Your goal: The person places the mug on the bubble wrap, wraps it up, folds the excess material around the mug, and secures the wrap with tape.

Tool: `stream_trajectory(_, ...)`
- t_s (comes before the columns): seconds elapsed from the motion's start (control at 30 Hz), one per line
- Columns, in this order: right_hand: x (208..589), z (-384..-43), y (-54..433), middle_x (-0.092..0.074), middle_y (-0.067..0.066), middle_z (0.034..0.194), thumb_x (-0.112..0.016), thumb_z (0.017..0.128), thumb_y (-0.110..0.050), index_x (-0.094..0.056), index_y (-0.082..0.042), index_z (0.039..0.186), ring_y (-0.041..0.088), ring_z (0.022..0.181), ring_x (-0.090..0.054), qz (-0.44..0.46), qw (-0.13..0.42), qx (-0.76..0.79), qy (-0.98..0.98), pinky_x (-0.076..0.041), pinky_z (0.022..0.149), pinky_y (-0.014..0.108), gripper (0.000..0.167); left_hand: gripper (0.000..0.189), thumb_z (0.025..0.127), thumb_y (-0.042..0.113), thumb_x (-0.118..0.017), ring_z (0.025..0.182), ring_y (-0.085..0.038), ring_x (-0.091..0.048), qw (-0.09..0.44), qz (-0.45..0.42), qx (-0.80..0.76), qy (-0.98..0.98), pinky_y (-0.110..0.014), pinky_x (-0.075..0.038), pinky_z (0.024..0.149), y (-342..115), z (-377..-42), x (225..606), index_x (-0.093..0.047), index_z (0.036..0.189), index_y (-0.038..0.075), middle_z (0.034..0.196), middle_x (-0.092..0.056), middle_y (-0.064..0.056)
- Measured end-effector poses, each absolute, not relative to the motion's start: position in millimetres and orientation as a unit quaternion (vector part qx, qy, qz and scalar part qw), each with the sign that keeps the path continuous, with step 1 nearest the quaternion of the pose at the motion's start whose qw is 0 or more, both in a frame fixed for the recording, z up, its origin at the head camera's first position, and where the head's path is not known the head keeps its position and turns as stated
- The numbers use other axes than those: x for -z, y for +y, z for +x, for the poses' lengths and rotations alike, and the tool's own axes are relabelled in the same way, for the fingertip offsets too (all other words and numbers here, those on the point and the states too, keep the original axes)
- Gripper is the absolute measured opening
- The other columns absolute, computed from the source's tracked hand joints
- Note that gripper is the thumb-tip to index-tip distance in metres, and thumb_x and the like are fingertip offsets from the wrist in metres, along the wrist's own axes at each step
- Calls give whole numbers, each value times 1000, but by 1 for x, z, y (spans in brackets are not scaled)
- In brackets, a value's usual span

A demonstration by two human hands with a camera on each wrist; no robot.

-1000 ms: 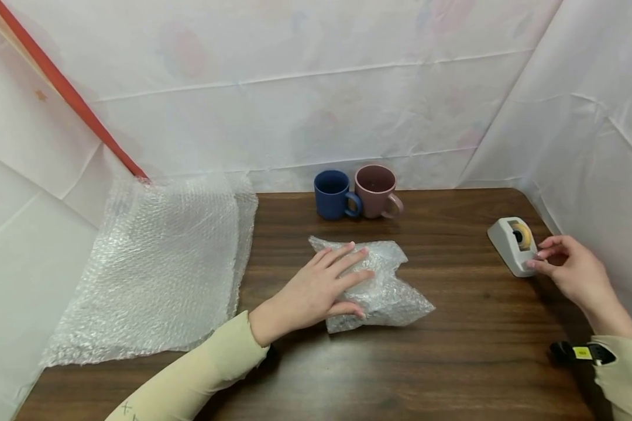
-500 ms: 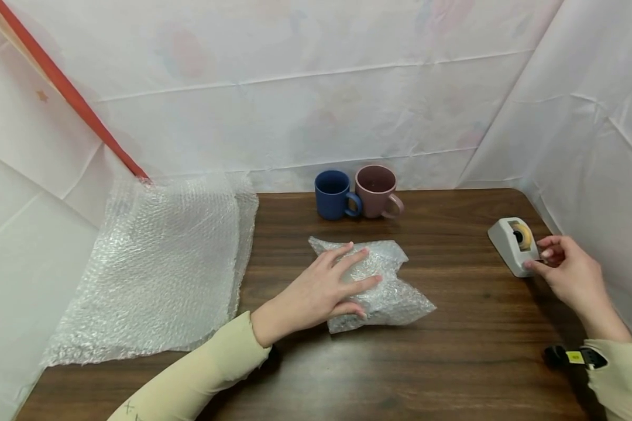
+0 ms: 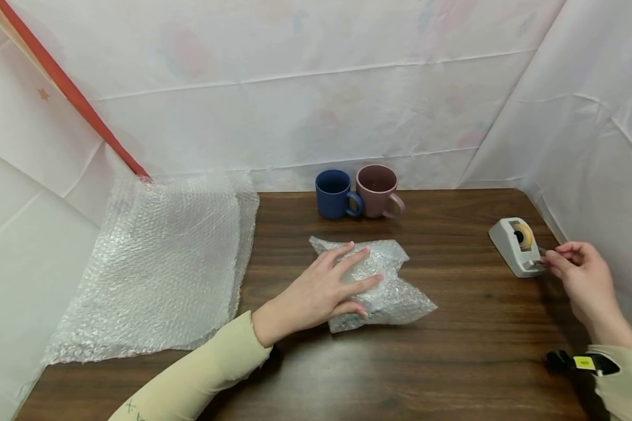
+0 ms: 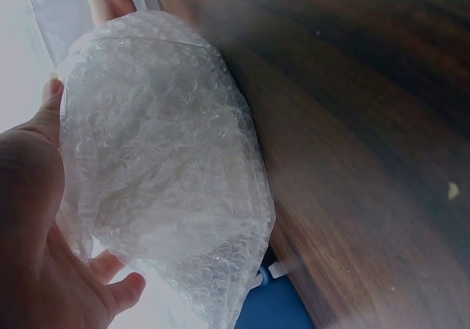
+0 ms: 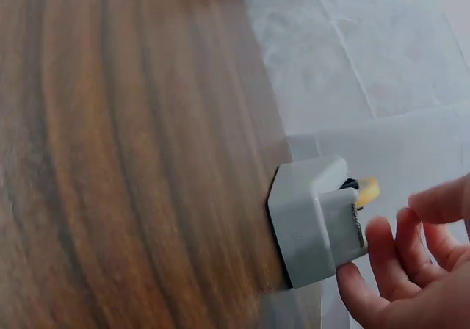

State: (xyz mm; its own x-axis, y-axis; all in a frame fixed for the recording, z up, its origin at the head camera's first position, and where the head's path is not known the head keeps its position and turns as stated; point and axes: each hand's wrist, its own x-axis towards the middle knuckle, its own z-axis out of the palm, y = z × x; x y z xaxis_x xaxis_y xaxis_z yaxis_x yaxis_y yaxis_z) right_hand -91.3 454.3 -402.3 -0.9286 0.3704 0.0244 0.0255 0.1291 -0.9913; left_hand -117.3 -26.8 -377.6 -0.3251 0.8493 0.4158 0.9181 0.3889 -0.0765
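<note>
My left hand (image 3: 316,289) rests with spread fingers on a bundle of bubble wrap (image 3: 395,298) on the table. In the left wrist view the crinkled bundle (image 4: 169,145) fills the middle, and its contents are hidden by the wrap. Over at the right, a white tape dispenser (image 3: 507,248) holds a yellowish roll (image 3: 525,236). My right hand (image 3: 587,278) pinches the free end of the clear tape (image 3: 542,252) just off the dispenser's cutting edge. The right wrist view has those fingertips close beside the dispenser (image 5: 301,222).
Behind the bundle a blue mug (image 3: 332,202) and a pink mug (image 3: 375,193) stand side by side near the back edge. Flat sheets of bubble wrap (image 3: 163,269) cover the table's left side. White cloth (image 3: 274,123) hangs around the brown wooden table (image 3: 453,362).
My right hand has drawn back slightly to the right from the dispenser, with a short length of tape now showing between them. The left hand has stayed on the bundle.
</note>
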Motion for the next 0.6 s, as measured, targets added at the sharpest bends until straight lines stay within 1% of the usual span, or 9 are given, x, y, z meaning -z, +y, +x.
stream_trajectory(0.07,403,-89,456,-64,-4,80,-55,97,7,-52,-5,97,2,74,-67,-116,125,-725,-667,-54,64,13,13,58,95,55,-58,138,-43,-38,199,-546,87,-809,-51,-33,113,-27,-117,378,-55,144,26,153,-38,-22)
stream_trajectory(0.2,406,-81,459,-65,-1,81,-55,96,9,-59,-5,92,6,74,-66,-103,119,-765,-625,-55,66,16,15,58,95,55,-57,138,-43,-38,199,-546,89,-809,-51,-33,113,-27,-117,379,-55,145,26,153,-38,-22)
stream_trajectory(0.4,415,-70,468,-65,0,78,-63,93,7,-63,-4,87,9,68,-63,-119,160,-783,-589,-53,62,18,12,58,95,55,-58,138,-43,-38,196,-547,93,-808,-51,-33,113,-26,-117,379,-54,145,26,153,-38,-21)
stream_trajectory(0.47,416,-69,472,-66,-2,79,-66,92,4,-64,-6,90,8,68,-62,-130,161,-772,-601,-52,61,17,11,58,95,55,-57,138,-43,-38,197,-547,94,-808,-52,-33,113,-27,-117,379,-54,145,26,153,-38,-22)
stream_trajectory(0.5,417,-68,473,-66,-4,81,-67,93,2,-63,-8,93,7,69,-61,-137,153,-757,-621,-52,61,16,10,58,95,55,-57,138,-43,-38,197,-546,95,-809,-52,-33,112,-27,-117,379,-54,145,26,153,-38,-22)
stream_trajectory(0.6,417,-71,476,-63,-13,88,-65,96,-8,-63,-19,101,0,74,-59,-153,116,-669,-718,-51,61,13,12,58,96,55,-56,137,-43,-39,200,-547,96,-808,-52,-33,112,-27,-118,380,-54,145,26,153,-38,-22)
